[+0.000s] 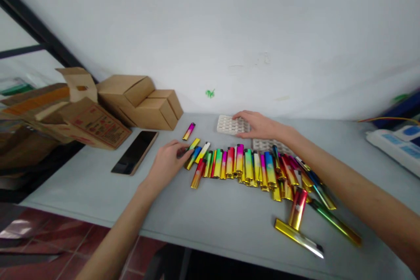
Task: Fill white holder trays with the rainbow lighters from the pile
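Several shiny, multicoloured lighters [249, 166] lie in a rough row on the grey table [210, 218]. My left hand [169, 159] rests at the row's left end, its fingertips on a yellow and blue lighter [193, 154]. My right hand [257, 124] lies flat on a white moulded tray [228, 124] near the wall. A second white tray [267, 144] sits just behind the row, partly hidden by my right forearm. One pink and yellow lighter [189, 131] lies apart to the left of the tray.
A black phone [135, 152] lies on the table at the left. Brown cardboard boxes [138, 100] are stacked at the back left. A white and blue device [395, 142] sits at the right edge. Loose gold lighters [298, 237] lie near the front edge.
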Motion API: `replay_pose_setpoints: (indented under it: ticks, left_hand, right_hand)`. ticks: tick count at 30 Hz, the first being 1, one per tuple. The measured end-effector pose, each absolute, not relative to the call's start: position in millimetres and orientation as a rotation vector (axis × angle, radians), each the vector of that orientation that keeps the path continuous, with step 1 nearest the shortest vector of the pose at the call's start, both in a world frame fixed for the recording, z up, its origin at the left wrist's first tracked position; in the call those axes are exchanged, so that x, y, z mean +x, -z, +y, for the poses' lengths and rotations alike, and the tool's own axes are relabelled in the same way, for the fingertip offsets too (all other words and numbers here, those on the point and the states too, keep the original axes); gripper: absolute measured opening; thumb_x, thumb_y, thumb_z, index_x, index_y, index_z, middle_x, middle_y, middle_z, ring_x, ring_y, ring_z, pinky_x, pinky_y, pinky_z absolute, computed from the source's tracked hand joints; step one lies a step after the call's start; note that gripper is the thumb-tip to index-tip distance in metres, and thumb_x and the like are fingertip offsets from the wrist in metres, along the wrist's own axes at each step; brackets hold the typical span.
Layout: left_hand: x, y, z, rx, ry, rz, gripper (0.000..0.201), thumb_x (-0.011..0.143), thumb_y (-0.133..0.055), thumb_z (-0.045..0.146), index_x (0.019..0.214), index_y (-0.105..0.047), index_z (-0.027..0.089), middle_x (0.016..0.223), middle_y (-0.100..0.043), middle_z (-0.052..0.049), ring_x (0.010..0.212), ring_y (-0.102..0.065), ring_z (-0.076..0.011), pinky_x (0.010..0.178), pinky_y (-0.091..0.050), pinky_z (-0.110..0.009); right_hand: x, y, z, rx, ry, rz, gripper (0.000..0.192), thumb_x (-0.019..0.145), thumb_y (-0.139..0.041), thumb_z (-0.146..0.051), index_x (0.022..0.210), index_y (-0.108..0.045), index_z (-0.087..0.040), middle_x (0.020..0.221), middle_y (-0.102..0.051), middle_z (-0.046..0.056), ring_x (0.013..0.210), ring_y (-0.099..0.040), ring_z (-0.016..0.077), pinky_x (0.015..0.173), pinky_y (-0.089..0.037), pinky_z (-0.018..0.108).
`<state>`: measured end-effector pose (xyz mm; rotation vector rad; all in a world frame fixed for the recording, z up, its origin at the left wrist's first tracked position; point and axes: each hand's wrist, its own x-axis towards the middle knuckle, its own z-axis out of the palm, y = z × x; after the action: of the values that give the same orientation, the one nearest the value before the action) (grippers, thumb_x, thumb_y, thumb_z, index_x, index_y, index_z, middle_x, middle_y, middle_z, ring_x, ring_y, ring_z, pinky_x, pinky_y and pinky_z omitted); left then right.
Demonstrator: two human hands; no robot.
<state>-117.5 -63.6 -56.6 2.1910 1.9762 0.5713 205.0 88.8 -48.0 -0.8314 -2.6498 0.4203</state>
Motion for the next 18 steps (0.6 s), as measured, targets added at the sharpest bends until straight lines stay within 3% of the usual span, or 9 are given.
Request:
replay_pose_setpoints:
  ticks: [8,13,18]
  left_hand:
    - [-114,49,-43,2.046,-0.466,2.097,0.026,0.082,-0.064,0.041,0.090,-0.071,0.018,0.085,-0.075,-0.010,0.079,-0.069,-0.0264,0.073,-0.051,-0.035]
    - [-112,46,-45,1.996,-0.738,2.024,0.036,0.085,-0.064,0.043,0.109,-0.070,0.018,0.091,-0.076,-0.009,0.079,-0.071,-0.0248,0.073,-0.055,-0.035]
    - [-96,24,-31,1.737,-1.137,1.620,0.053,0.082,-0.072,0.049,0.122,-0.069,0.014,0.082,-0.070,-0.005,0.058,-0.065,-0.0163,0.059,-0.054,-0.031]
  right_hand:
    - [221,30,75,-0.809,-0.338,-2.496,0.065,0.086,-0.070,-0.040,0.144,-0.050,-0.020,0.141,-0.060,0.015,0.128,-0.058,0.0357,0.110,-0.046,0.054]
    - [241,10,60,-0.809,-0.253,-2.413,0.065,0.086,-0.071,-0.044,0.144,-0.052,-0.020,0.141,-0.061,0.014,0.126,-0.060,0.0355,0.108,-0.048,0.054]
    - [260,6,47,-0.883,-0.204,-2.300,0.064,0.086,-0.071,-0.053,0.139,-0.056,-0.020,0.138,-0.065,0.013,0.121,-0.064,0.0333,0.104,-0.052,0.051]
